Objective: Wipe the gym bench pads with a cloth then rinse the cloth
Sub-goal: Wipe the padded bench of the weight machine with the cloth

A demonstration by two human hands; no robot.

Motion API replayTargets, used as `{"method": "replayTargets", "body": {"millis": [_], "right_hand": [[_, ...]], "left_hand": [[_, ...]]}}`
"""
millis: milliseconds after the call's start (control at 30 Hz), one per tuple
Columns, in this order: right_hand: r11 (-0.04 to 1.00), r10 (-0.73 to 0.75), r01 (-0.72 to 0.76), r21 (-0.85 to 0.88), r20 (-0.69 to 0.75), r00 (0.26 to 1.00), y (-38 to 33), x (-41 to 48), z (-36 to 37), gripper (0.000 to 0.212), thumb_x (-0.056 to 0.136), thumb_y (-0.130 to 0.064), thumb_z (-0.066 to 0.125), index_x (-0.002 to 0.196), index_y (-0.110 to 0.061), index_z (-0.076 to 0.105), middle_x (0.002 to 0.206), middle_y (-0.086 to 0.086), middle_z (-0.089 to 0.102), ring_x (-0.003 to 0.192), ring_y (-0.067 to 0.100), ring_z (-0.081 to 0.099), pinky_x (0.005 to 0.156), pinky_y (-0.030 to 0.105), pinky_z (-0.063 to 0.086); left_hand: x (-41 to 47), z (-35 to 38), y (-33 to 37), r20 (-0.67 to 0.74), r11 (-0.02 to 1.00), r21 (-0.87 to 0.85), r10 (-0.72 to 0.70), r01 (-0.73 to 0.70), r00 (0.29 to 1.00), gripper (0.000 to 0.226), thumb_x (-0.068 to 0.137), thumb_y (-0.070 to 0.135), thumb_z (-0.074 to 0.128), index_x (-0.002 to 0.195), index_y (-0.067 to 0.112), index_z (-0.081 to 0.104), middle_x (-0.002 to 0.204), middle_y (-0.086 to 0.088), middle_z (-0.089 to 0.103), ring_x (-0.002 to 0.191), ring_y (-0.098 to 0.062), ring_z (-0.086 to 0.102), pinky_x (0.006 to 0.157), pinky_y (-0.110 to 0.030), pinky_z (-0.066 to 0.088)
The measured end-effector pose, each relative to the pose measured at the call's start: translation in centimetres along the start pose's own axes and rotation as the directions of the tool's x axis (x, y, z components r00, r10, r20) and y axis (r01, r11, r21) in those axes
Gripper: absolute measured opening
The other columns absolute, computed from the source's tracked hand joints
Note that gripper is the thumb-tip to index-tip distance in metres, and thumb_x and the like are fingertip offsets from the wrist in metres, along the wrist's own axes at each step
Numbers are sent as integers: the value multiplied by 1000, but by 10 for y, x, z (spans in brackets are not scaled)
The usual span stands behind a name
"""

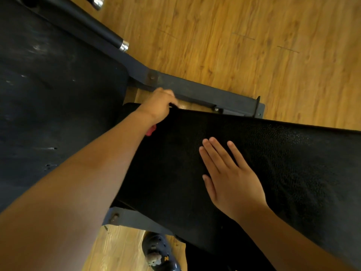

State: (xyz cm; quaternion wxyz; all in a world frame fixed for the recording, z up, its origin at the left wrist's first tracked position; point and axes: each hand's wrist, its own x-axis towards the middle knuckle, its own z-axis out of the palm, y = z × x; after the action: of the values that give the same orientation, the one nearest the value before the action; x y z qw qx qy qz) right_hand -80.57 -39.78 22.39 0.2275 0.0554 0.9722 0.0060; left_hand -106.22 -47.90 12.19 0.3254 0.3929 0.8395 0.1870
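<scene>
Left hand (pixel 158 104), frame center, fingers curled, grips red cloth (pixel 151 131) over bench pad (pixel 293 153) far edge. Right hand (pixel 230 178) flat on pad, fingers straight, slightly apart.

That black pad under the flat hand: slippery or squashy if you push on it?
Probably grippy: the black pad has a pebbled, leather-like grain. Likely firm, since the right hand lying flat leaves no visible dent. It sits on a metal frame, so it shouldn't shift.
</scene>
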Motion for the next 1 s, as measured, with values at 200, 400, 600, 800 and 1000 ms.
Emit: {"method": "replayTargets", "body": {"millis": [200,400,600,800,1000], "right_hand": [[1000,-4,5,19,-9,1000,0,1,1,63,94,-38,28,147,-5,30,157,14,23,147,25,16,118,48,12],[1000,0,0,19,-6,1000,0,1,0,63,94,-38,30,147,-4,30,157,14,22,147,25,15,118,48,11],[998,5,-5,60,-1,1000,-1,2,-6,60,92,-37,34,143,-5,40,152,14,34,144,27,26,116,47,17],[993,-35,50,103,-144,989,-31,79,-31,48,84,-31,61,127,-9,59,129,9,59,128,26,49,113,43,28],[999,45,-44,-19,41,998,-38,144,-18,59,100,-37,31,150,-8,17,150,13,32,136,31,33,115,47,21]], "left_hand": [[9,-10,-32,73,974,-8,-224,225,972,46,92,-7,38,107,21,71,134,-9,53,124,-27,47,107,-34,34],[13,-3,-15,107,985,-99,-128,139,986,49,91,-7,37,100,28,70,131,-5,57,125,-25,48,109,-38,35],[13,5,-34,-1,975,-69,-209,209,978,40,92,-7,40,114,9,69,129,-13,56,123,-32,47,107,-46,36],[17,9,-38,23,980,-43,-194,195,981,40,91,-7,44,117,9,68,130,-15,56,123,-33,48,106,-43,37],[12,12,-53,-9,989,-79,-127,126,992,42,86,-8,43,109,14,71,115,-10,58,111,-26,52,102,-39,40]]}}
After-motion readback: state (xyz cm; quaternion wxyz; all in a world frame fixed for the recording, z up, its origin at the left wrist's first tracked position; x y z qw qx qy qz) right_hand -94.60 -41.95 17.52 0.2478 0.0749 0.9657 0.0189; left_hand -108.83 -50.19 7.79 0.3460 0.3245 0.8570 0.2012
